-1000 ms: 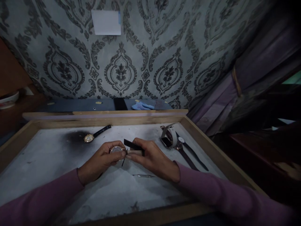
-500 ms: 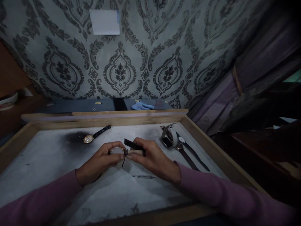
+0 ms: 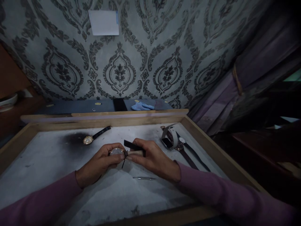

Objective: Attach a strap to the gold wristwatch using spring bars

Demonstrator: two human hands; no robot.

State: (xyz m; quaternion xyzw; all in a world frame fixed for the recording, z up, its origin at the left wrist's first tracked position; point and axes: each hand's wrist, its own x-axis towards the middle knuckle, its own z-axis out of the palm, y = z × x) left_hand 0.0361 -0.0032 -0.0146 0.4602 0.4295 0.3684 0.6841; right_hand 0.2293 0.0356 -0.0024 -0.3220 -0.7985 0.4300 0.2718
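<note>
Between finger and thumb, my left hand [image 3: 103,160] grips a round wristwatch [image 3: 117,152] by its case, which looks pale on the side facing me. My right hand [image 3: 152,157] is closed on the watch's strap [image 3: 135,153], whose light inner side shows where it meets the case. A dark strap piece [image 3: 131,145] sticks out above the right fingers. Below the joint of case and strap, a thin dark strip [image 3: 123,164] points down. A slim metal tool [image 3: 144,178] lies on the white surface just under my right hand.
A wooden rim [image 3: 197,138] surrounds the white work surface [image 3: 58,175]. A gold watch with a black strap [image 3: 88,140] lies at the left. To the right are a smartwatch with a pale band [image 3: 167,142] and other dark-strapped watches [image 3: 188,157]. Behind the rim rests a blue cloth [image 3: 142,106].
Both hands hold nearly the same pose around the watch and strap. The view has shifted very slightly; nothing has been picked up or let go.
</note>
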